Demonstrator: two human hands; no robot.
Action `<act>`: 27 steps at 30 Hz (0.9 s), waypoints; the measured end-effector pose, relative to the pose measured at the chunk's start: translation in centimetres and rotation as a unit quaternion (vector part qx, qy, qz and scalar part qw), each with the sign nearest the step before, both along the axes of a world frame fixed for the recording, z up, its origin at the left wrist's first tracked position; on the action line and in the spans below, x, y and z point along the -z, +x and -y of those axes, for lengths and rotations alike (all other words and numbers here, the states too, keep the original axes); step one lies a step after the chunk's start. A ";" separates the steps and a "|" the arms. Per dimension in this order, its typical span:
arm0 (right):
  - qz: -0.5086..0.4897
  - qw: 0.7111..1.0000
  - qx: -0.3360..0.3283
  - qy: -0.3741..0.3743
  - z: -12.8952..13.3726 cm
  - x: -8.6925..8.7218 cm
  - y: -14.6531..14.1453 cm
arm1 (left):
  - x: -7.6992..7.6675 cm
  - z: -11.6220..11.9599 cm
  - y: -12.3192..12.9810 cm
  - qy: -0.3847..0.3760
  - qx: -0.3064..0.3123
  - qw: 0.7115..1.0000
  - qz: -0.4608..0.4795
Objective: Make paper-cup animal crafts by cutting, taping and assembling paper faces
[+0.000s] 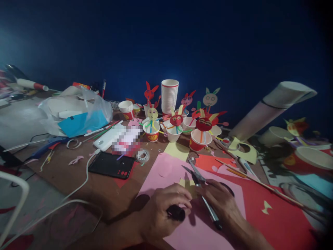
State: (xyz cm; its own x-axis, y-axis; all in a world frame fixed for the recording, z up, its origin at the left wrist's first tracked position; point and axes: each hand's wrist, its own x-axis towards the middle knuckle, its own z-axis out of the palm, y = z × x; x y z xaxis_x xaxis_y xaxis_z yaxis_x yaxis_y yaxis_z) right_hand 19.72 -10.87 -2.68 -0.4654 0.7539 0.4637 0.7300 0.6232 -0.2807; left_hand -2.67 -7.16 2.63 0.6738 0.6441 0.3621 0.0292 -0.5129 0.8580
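Observation:
My left hand (166, 205) is closed, its fingertips at a small yellow piece of paper (187, 184). A dark cylinder with a black end (176, 212), like a marker or its cap, pokes out of the same fist. Scissors (194, 173) rest in my right hand (218, 196), their blades slightly apart and pointing up and left. Beneath that hand a slim silver pen-like tool (210, 210) with a black end slants toward me; whether it is gripped cannot be told. Both hands are over a pink sheet (156, 177), which overlaps a red sheet (273, 211).
Paper cups with rabbit-faced figures (177, 133) stand behind the sheets, near a tall cup stack (170, 95). Leftward lie a black phone case (111, 165), a tape roll (143, 156), a white cable (85, 177) and a plastic bag (96, 107). A rolled white tube (267, 107) leans at right.

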 end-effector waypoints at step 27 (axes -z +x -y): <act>-0.062 0.998 0.011 -0.004 0.0 -0.2 0.1 | -0.5 -2.6 -0.7 0.057 -0.060 0.991 -0.107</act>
State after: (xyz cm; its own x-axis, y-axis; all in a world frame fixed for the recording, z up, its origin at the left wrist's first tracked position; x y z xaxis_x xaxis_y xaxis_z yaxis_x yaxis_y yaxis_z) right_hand 19.80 -10.90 -2.44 -0.3880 0.7672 0.5108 0.7034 0.6046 -0.3738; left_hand -3.36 -4.53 3.10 0.6636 0.6874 0.2952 0.2704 -0.5883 0.7621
